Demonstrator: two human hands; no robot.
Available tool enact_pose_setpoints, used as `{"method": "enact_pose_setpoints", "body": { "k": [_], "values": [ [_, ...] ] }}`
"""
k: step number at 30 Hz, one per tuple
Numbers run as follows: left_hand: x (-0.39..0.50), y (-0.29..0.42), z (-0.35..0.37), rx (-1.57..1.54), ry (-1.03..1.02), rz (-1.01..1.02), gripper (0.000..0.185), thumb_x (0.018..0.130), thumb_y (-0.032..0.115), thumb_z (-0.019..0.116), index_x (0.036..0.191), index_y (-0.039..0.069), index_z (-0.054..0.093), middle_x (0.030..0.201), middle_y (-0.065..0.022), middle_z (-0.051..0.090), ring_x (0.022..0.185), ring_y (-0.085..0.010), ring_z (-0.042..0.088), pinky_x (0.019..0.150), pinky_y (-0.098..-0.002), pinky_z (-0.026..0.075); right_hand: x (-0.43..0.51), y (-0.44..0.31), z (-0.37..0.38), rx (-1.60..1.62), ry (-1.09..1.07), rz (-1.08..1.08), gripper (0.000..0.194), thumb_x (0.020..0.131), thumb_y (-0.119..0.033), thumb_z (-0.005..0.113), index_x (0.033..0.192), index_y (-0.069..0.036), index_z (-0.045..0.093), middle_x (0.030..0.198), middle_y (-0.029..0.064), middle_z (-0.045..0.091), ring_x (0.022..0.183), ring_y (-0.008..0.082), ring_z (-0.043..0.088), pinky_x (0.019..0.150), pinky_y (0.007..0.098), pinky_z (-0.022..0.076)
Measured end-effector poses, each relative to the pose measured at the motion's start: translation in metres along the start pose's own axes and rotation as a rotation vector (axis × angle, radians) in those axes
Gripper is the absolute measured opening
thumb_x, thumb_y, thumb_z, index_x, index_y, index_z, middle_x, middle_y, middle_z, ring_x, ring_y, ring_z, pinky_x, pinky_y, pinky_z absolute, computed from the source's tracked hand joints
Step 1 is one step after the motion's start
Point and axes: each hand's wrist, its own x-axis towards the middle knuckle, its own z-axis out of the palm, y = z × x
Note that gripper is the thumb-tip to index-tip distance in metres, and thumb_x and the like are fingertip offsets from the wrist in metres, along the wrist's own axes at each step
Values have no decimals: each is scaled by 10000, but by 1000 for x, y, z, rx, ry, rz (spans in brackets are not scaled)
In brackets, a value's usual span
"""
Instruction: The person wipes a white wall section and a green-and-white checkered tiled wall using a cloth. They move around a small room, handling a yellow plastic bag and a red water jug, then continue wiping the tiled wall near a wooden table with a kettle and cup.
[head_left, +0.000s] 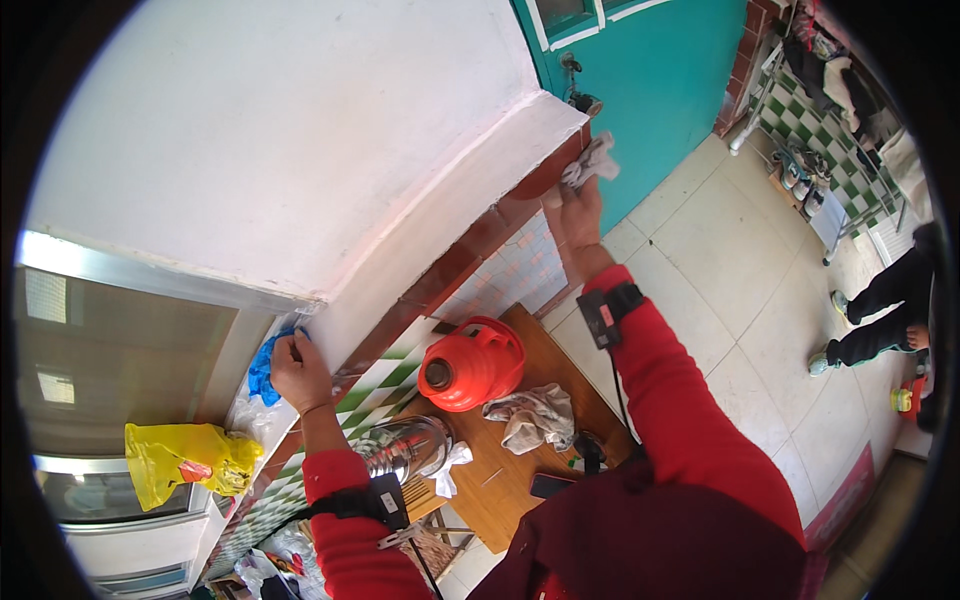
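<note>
My right hand (582, 214) holds a crumpled whitish cloth (592, 161) against the red-brown tile edging (555, 166) at the wall corner, beside the teal door (660, 97). My left hand (301, 373) is at the windowsill, its fingers curled on a blue plastic bag (264, 367); whether it grips the bag is hard to tell. Below, on a wooden table (487, 514), stand a red thermos flask (469, 367) and a shiny metal vessel (409, 446). A crumpled greyish cloth (532, 420) lies beside the flask.
A yellow plastic bag (191, 461) sits on the sill. The table also bears a dark phone (550, 485) and white tissue (452, 469). A person's legs (881, 300) show at the right, near a rack (832, 225) with shoes. A door handle (571, 64) juts from the door.
</note>
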Motion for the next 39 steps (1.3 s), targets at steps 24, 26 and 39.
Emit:
{"method": "enact_pose_setpoints", "body": {
  "k": [24, 26, 39],
  "values": [
    [2, 0, -2, 37, -3, 42, 229, 907, 163, 624, 745, 4, 601, 679, -136, 600, 575, -271, 536, 529, -392, 419, -62, -15, 56, 78, -18, 167, 279, 678, 131, 552, 927, 14, 596, 994, 202, 540, 936, 359, 574, 755, 422, 483],
    [1, -1, -2, 38, -9, 27, 231, 911, 159, 625, 739, 6, 599, 681, -131, 604, 572, -268, 533, 529, -392, 421, -34, -7, 45, -25, 121, -59, 254, 688, 121, 548, 908, 6, 602, 963, 194, 537, 899, 364, 571, 728, 433, 481],
    [2, -1, -2, 75, 9, 67, 259, 921, 167, 634, 713, 23, 578, 609, -76, 546, 514, -164, 455, 474, -320, 373, -47, 72, 24, -310, 132, 123, 177, 794, -22, 651, 971, -19, 648, 1074, 216, 606, 1008, 421, 560, 857, 439, 478]
  ]
}}
